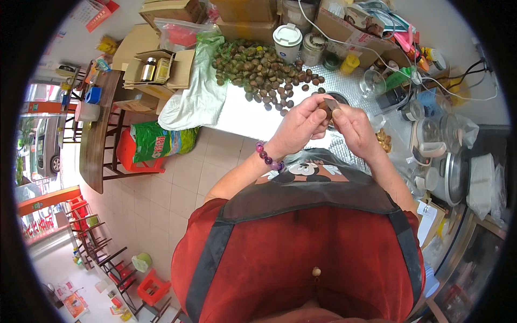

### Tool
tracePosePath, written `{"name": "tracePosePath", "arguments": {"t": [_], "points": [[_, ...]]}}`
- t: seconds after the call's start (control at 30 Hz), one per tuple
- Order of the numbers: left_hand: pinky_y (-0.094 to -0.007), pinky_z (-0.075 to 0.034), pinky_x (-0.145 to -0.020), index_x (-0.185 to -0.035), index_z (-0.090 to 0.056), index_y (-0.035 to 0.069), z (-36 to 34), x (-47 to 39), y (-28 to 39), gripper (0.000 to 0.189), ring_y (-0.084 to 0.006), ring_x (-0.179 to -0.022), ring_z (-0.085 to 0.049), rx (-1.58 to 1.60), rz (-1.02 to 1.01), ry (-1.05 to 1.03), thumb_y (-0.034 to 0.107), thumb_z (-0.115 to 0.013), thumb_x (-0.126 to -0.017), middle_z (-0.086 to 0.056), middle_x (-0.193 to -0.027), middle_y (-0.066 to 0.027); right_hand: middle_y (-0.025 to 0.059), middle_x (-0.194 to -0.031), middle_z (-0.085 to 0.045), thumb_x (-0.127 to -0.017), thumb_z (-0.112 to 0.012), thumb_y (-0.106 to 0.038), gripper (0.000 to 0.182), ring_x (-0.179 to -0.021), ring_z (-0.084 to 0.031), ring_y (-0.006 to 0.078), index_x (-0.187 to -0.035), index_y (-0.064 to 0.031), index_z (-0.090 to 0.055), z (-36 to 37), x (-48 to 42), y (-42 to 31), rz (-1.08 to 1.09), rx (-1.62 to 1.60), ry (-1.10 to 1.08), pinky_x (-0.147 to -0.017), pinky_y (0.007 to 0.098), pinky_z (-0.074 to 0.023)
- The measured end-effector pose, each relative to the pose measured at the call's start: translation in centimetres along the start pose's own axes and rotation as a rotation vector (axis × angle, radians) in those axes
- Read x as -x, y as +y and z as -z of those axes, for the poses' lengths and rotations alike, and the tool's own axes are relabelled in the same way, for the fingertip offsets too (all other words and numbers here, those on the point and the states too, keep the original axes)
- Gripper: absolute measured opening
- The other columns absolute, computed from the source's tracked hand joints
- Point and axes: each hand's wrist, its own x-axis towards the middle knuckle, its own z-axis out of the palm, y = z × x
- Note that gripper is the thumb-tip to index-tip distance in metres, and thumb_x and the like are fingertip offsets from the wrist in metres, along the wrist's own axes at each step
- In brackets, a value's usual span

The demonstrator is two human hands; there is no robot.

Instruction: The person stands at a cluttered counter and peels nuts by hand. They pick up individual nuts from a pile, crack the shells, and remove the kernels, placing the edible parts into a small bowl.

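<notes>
My left hand (301,123), with a beaded bracelet (265,155) at its wrist, holds a brown nut (324,106) between thumb and fingers. In my right hand (354,128) is a small metal blade (332,103), its flat against or just over the nut. Its handle is hidden by my fingers. Below both hands a dark round bowl (340,97) shows only partly. Beyond them, many brown nuts (278,82) lie loose on the table (242,115), and the heap behind is under green mesh (238,60). Golden-brown pieces (383,140) lie right of my right hand.
A white lidded cup (287,40) and a glass jar (313,48) stand behind the nuts. A white cable (363,43) crosses the right side above jars and a kettle (431,147). At left are an open carton (155,72), a pale sack (194,101) and a red stool (131,153).
</notes>
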Motion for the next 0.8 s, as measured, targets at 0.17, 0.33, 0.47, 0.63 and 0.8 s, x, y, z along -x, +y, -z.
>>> {"name": "tracePosePath", "arguments": {"t": [0.17,0.33,0.47,0.63,0.8], "points": [[-0.0186,-0.035,-0.052,-0.115,-0.047,0.002,1.7,-1.3,-1.8,0.032,-0.0058,-0.062,-0.038,0.221,0.076,0.191,0.026,-0.046,-0.094,-0.046,-0.081,-0.0006,0.0147,-0.069,-0.057,-0.087,-0.049,-0.014,0.02,-0.061,-0.056,0.028,-0.093,0.0014,-0.061,-0.8,0.2,0.8,0.157,0.198,-0.056,-0.056,0.0335,-0.0433],[-0.02,-0.038,-0.061,-0.121,-0.043,0.004,2.8,-1.2,-1.2,0.033,-0.0084,-0.071,-0.043,0.448,0.07,0.042,0.023,-0.045,-0.094,-0.048,-0.09,-0.0052,0.015,-0.066,-0.055,-0.088,-0.049,-0.015,0.022,-0.058,-0.055,0.0292,-0.076,0.0009,-0.058,0.9,-0.5,3.1,-0.01,0.242,0.064,-0.054,0.036,-0.0412],[-0.023,-0.039,-0.062,-0.123,-0.041,0.006,4.4,-1.9,-2.2,0.033,-0.0108,-0.072,-0.045,0.388,0.037,0.023,0.019,-0.045,-0.093,-0.051,-0.098,-0.0081,0.0165,-0.065,-0.054,-0.09,-0.048,-0.021,0.029,-0.06,-0.054,0.0314,-0.075,0.0021,-0.057,2.0,0.3,7.9,-0.157,0.325,0.092,-0.054,0.0363,-0.0401],[-0.0241,-0.041,-0.064,-0.122,-0.04,0.006,5.5,-2.2,-2.7,0.032,-0.0115,-0.073,-0.048,0.152,0.049,0.073,0.016,-0.045,-0.093,-0.053,-0.104,-0.0105,0.0196,-0.066,-0.055,-0.091,-0.048,-0.026,0.033,-0.062,-0.053,0.0373,-0.075,0.0011,-0.057,1.8,0.8,10.8,-0.215,0.464,0.178,-0.055,0.0398,-0.0409],[-0.0263,-0.045,-0.07,-0.12,-0.039,0.007,5.7,-2.3,-2.7,0.03,-0.0122,-0.078,-0.053,-0.045,0.073,0.046,0.01,-0.046,-0.091,-0.055,-0.108,-0.0122,0.0211,-0.068,-0.056,-0.091,-0.046,-0.027,0.03,-0.064,-0.054,0.0384,-0.083,-0.001,-0.058,2.7,1.1,11.7,-0.338,0.546,0.215,-0.058,0.0408,-0.0424]]}}
